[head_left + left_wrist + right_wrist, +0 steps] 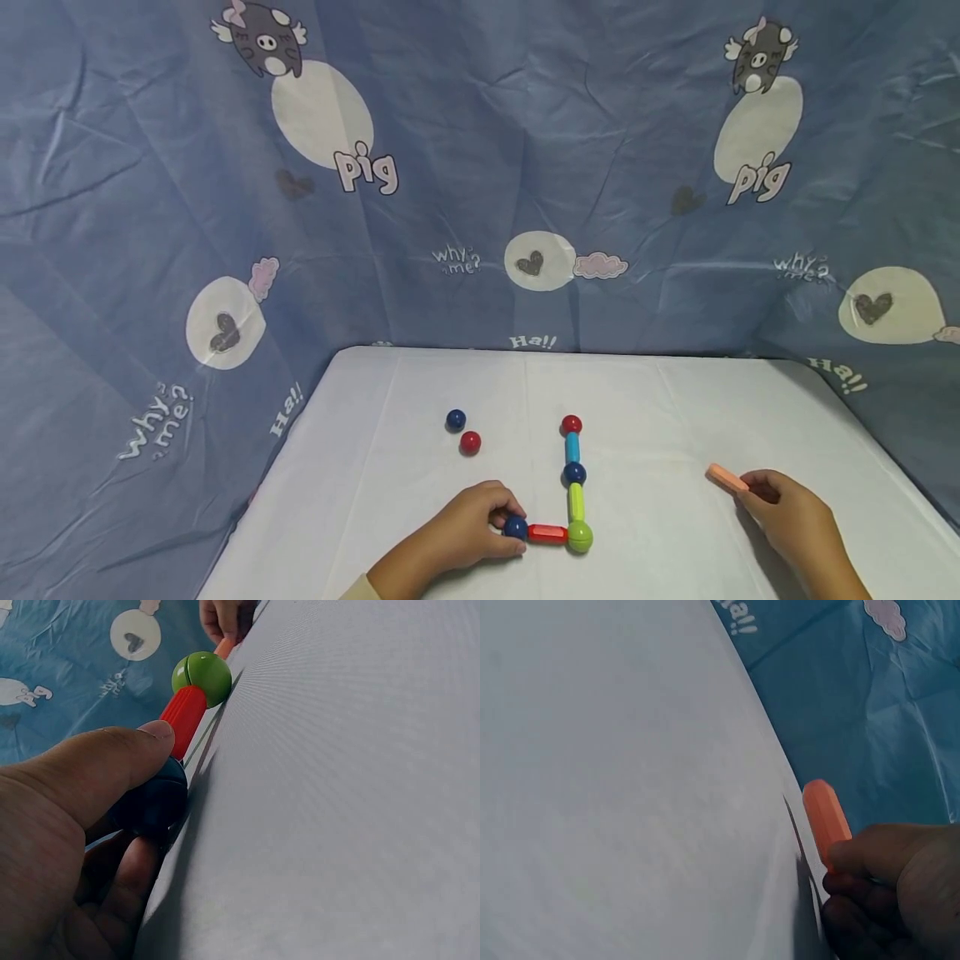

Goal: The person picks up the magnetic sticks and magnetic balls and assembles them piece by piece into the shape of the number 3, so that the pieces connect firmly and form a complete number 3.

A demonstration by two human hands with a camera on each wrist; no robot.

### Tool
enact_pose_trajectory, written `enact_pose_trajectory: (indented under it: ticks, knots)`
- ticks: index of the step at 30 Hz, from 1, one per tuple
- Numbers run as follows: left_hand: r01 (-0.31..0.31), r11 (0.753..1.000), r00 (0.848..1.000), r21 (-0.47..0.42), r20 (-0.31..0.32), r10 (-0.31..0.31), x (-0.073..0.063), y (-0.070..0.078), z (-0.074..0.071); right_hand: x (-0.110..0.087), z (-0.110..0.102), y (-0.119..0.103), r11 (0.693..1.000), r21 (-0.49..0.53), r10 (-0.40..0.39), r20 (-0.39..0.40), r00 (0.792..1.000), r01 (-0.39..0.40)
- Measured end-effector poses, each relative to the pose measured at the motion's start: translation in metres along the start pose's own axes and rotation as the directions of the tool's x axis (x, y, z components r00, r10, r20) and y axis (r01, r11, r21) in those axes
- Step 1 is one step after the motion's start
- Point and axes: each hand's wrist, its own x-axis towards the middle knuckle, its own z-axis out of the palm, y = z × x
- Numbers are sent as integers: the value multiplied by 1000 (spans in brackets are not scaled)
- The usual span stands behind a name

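My left hand [477, 525] holds a dark blue ball [515, 527] between thumb and fingers. From that ball a red rod [547, 534] runs right to a green ball [580, 537]. A lime rod [576, 502] leads away from the green ball to another dark blue ball [574, 473], then a light blue rod [573, 447] and a red ball [572, 425], making an L-shaped chain. Off to the right, my right hand [797, 518] pinches an orange rod [826, 821] by one end, its other end pointing free. The lower fingers are in shadow in the right wrist view.
A loose dark blue ball [456, 420] and a loose red ball [470, 442] lie on the white table [645, 400], left of the chain. Behind the table's far edge hangs a blue printed cloth [465, 167], which also runs down both sides.
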Motion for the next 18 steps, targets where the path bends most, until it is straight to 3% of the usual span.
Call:
enact_pose_trajectory:
  ticks: [8, 18]
  knots:
    - [7, 1000, 1000, -13, 2, -7, 0, 0, 1, -2, 8, -16, 993, 10, -119, 56, 991, 119]
    - [4, 1000, 1000, 4, 9, -4, 1, -2, 1, -3, 33, -50, 985, 71, -165, 122, 979, 158]
